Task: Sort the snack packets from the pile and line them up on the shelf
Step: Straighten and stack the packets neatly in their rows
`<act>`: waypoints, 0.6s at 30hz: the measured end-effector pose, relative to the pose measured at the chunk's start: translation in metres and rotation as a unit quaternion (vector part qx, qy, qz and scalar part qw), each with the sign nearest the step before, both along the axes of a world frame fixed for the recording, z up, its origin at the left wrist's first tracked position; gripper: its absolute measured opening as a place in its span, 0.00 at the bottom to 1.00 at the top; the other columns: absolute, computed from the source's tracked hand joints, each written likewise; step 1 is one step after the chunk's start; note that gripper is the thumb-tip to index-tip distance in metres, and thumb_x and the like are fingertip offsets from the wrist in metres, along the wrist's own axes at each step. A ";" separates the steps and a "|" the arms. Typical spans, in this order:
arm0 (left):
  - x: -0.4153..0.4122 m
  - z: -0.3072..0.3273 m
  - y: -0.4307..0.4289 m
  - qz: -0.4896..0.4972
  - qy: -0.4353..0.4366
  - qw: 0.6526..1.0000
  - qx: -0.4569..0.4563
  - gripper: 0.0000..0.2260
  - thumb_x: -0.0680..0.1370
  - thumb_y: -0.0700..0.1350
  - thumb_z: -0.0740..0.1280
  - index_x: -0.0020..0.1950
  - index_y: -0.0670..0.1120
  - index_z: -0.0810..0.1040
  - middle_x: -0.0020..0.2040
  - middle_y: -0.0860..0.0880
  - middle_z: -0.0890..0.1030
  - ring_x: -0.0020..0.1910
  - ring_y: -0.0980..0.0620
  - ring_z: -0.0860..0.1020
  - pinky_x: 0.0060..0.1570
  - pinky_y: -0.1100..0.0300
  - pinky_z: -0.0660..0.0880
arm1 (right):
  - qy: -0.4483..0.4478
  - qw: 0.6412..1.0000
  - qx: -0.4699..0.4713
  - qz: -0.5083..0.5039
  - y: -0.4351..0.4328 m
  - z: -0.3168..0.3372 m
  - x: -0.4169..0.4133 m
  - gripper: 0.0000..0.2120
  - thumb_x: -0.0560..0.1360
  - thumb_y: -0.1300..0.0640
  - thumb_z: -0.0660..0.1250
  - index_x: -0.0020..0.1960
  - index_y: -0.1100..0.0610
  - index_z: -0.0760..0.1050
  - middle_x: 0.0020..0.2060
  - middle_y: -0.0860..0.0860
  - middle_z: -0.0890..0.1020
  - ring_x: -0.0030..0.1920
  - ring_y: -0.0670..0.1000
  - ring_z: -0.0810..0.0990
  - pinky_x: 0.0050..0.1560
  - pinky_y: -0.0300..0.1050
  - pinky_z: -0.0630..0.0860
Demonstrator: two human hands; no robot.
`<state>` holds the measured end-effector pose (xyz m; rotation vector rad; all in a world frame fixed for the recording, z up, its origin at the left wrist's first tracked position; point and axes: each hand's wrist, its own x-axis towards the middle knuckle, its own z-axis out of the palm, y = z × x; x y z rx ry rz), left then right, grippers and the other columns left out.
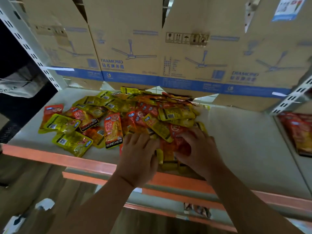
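A loose pile of snack packets [135, 112], yellow and red-orange, covers the middle of the white shelf [236, 132]. My left hand [138, 154] lies at the pile's near edge, fingers curled over packets by the shelf front. My right hand [197, 149] grips a red packet [179, 132] at the pile's front right. Between the two hands sits a small stack of yellow and red packets [167, 157] at the shelf edge. A red packet marked KONCHEW [113, 130] lies just left of my left hand.
Cardboard fan boxes [128, 48] hang low over the back of the shelf. An orange rail [59, 159] edges the shelf front. More red packets [298, 132] lie in the bay to the right, past a grey upright [290, 98]. A lower shelf holds a few packets [197, 209].
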<state>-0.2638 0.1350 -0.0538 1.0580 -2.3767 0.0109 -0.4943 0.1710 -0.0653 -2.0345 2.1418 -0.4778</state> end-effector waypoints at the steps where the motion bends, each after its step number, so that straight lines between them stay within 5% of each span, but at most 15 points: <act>1: 0.001 -0.001 0.001 -0.011 0.014 1.000 -0.026 0.11 0.70 0.44 0.65 0.51 0.46 0.80 0.46 0.45 0.75 0.45 0.41 0.72 0.47 0.47 0.68 | -0.015 1.000 -0.006 -0.004 -0.001 0.001 -0.001 0.32 0.64 0.29 0.64 0.66 0.37 0.72 0.65 0.42 0.71 0.67 0.51 0.71 0.62 0.54 0.70; 4: 0.003 -0.003 0.001 -0.047 0.048 0.995 -0.079 0.09 0.73 0.44 0.64 0.52 0.46 0.76 0.50 0.44 0.74 0.47 0.42 0.70 0.51 0.45 0.67 | -0.053 0.998 -0.031 -0.017 0.000 -0.001 -0.002 0.29 0.63 0.34 0.67 0.64 0.39 0.74 0.64 0.43 0.73 0.65 0.53 0.73 0.62 0.54 0.72; 10: 0.006 -0.005 0.000 -0.073 0.025 0.993 -0.087 0.09 0.71 0.40 0.65 0.47 0.45 0.83 0.55 0.45 0.75 0.51 0.39 0.74 0.53 0.44 0.67 | -0.076 0.993 -0.088 -0.029 0.000 -0.006 -0.004 0.25 0.66 0.45 0.73 0.62 0.45 0.76 0.61 0.48 0.76 0.60 0.56 0.75 0.59 0.56 0.76; 18: 0.003 -0.005 0.000 -0.044 0.054 0.998 -0.003 0.16 0.68 0.41 0.63 0.54 0.43 0.80 0.46 0.46 0.78 0.46 0.43 0.73 0.47 0.49 0.69 | -0.077 0.995 -0.068 -0.011 -0.001 -0.004 -0.007 0.30 0.63 0.36 0.69 0.62 0.46 0.76 0.61 0.49 0.76 0.61 0.56 0.75 0.62 0.56 0.75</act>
